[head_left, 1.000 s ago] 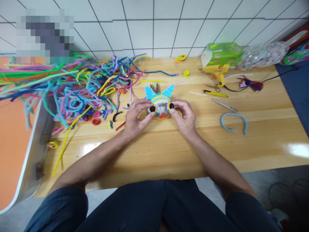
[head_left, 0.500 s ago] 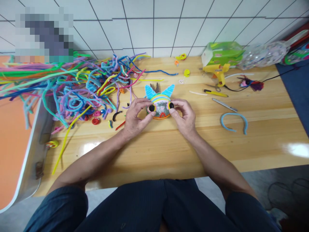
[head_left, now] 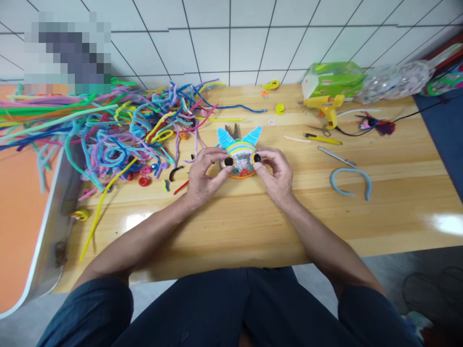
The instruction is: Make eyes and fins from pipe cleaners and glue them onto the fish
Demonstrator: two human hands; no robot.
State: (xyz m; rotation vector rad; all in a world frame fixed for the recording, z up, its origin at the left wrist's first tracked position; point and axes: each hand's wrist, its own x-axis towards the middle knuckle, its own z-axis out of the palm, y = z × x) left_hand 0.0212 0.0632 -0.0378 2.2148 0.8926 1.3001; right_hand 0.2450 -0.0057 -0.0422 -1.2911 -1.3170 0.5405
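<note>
A small round craft animal face (head_left: 243, 164) lies on the wooden table in front of me. It has blue pointed ears (head_left: 252, 137), a striped band across its forehead and a red mouth shape low on its front. My left hand (head_left: 207, 174) pinches the black-and-yellow eye disc (head_left: 228, 161) on its left side between thumb and fingers. On the other side, my right hand (head_left: 275, 173) grips the matching eye disc (head_left: 256, 158) the same way. Both discs sit against the face. Pliers (head_left: 233, 129), partly hidden, lie behind the ears.
Tangled pipe cleaners (head_left: 137, 120) cover the table's left side. To the right are a yellow glue gun (head_left: 327, 110) with a cord, a yellow cutter knife (head_left: 325, 139), a silver blade tool (head_left: 336, 156) and a curved blue strip (head_left: 350, 171). A green pack (head_left: 333, 82) stands by the tiled wall.
The left eye disc has shifted very slightly to the right under my left hand's fingers. My right hand holds its place.
</note>
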